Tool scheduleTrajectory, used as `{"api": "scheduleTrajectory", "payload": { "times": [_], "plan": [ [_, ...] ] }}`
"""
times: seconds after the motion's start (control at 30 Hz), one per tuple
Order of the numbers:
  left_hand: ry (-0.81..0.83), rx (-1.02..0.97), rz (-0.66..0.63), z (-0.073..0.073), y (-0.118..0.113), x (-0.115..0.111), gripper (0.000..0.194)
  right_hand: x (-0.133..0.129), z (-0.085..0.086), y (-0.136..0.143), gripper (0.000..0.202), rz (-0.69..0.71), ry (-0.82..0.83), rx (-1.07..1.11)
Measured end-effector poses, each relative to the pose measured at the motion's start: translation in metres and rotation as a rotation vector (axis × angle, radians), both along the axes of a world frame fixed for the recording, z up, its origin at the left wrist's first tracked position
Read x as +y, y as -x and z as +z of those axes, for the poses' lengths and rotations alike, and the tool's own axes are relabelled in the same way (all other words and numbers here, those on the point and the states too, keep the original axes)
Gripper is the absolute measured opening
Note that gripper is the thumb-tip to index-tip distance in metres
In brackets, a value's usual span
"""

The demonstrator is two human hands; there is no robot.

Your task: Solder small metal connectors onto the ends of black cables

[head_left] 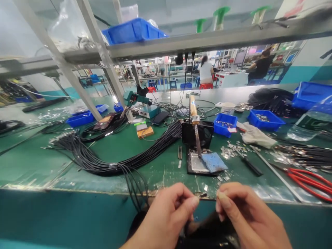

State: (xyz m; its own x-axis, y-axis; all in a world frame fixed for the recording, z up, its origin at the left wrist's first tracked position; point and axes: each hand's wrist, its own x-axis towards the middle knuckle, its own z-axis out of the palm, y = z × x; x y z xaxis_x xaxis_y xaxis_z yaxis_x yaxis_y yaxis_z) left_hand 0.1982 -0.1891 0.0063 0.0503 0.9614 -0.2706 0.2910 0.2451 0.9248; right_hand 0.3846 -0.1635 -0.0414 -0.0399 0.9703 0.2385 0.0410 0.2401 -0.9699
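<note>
At the bench's front edge my left hand (173, 211) is closed in a pinch between thumb and forefinger. A small dark piece (203, 195) shows just beyond its fingertips; whether the fingers touch it I cannot tell. To the right, my right hand (243, 211) pinches too, and what it holds is too small to make out. A gap separates the two hands. Behind them stands a soldering iron (193, 112), tip down, at a black stand with a metal tray (197, 162) and a blue sponge (214, 162). Loose ends of a black cable bundle (153, 150) hang over the edge by my left hand.
Blue bins (225, 124) with small parts stand at the back right. Red-handled pliers (308, 180), a black-handled tool (251, 166) and a steel ruler (276, 174) lie to the right. A metal shelf rail (207, 43) crosses overhead. People sit farther back.
</note>
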Motion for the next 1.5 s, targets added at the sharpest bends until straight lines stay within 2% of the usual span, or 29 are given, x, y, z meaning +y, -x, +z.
{"api": "scheduleTrajectory", "payload": {
  "times": [0.17, 0.43, 0.67, 0.93, 1.1, 1.3, 1.5],
  "plan": [
    [0.037, -0.067, -0.041, 0.000, -0.003, -0.002, 0.031, 0.004, -0.003, -0.002, 0.013, 0.092, -0.080, -0.053],
    [0.032, -0.040, -0.090, 0.002, -0.004, -0.002, 0.030, 0.003, -0.006, 0.001, 0.015, 0.105, -0.035, -0.085],
    [0.029, -0.009, -0.105, 0.002, -0.006, -0.001, 0.031, -0.006, 0.002, 0.012, 0.024, 0.032, 0.134, -0.026],
    [0.030, -0.026, -0.120, 0.002, -0.004, 0.002, 0.032, -0.006, 0.004, 0.015, 0.030, 0.039, 0.225, 0.001],
    [0.059, -0.174, -0.053, -0.006, -0.007, 0.008, 0.022, -0.005, 0.002, 0.019, 0.028, -0.013, 0.213, 0.049],
    [0.086, -0.277, 0.027, -0.015, -0.008, 0.020, 0.022, 0.001, -0.002, 0.023, 0.027, -0.083, 0.225, 0.096],
    [0.202, -0.395, 0.134, -0.019, -0.011, 0.036, 0.028, 0.018, -0.015, 0.018, 0.026, -0.031, 0.202, 0.072]
  ]
}}
